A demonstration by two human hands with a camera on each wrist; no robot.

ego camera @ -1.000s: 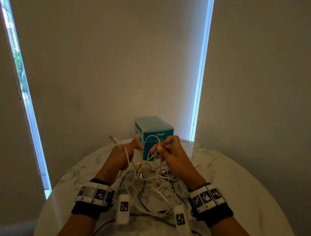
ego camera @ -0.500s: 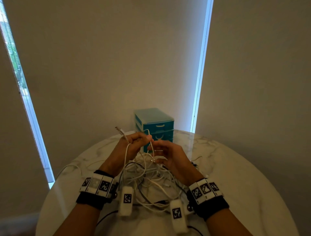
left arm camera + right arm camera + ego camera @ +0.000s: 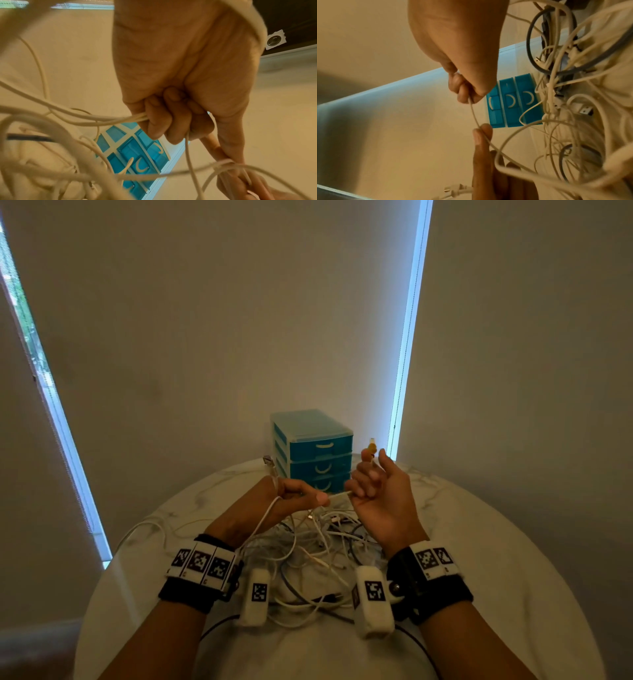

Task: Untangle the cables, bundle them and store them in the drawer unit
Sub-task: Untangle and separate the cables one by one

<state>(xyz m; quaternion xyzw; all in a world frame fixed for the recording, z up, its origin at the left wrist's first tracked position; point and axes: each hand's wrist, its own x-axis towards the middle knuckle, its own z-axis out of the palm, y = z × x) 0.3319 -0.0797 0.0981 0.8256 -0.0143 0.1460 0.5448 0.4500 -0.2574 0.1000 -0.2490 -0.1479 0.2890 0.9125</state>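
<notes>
A tangle of white and grey cables (image 3: 318,546) lies on the round marble table (image 3: 513,577). Above it my left hand (image 3: 308,495) grips a white cable (image 3: 339,494), fingers curled round several strands (image 3: 120,119). My right hand (image 3: 363,487), palm turned up, pinches the same cable (image 3: 474,113), and a yellow-tipped plug (image 3: 372,447) sticks up past its fingers. A short stretch of cable runs taut between the two hands. A white plug (image 3: 268,461) juts up behind the left hand. The blue drawer unit (image 3: 315,453) stands at the table's far edge, all three drawers closed.
Loose white cable loops (image 3: 150,529) trail toward the table's left edge. A dark cable (image 3: 219,621) runs along the near side by my forearms. The wall stands close behind the drawer unit, with bright window strips (image 3: 407,337) on both sides.
My hands have drawn apart, leaving a short length of white cable stretched between them. The right hand has turned palm up, and a yellow-tipped plug now shows above it.
</notes>
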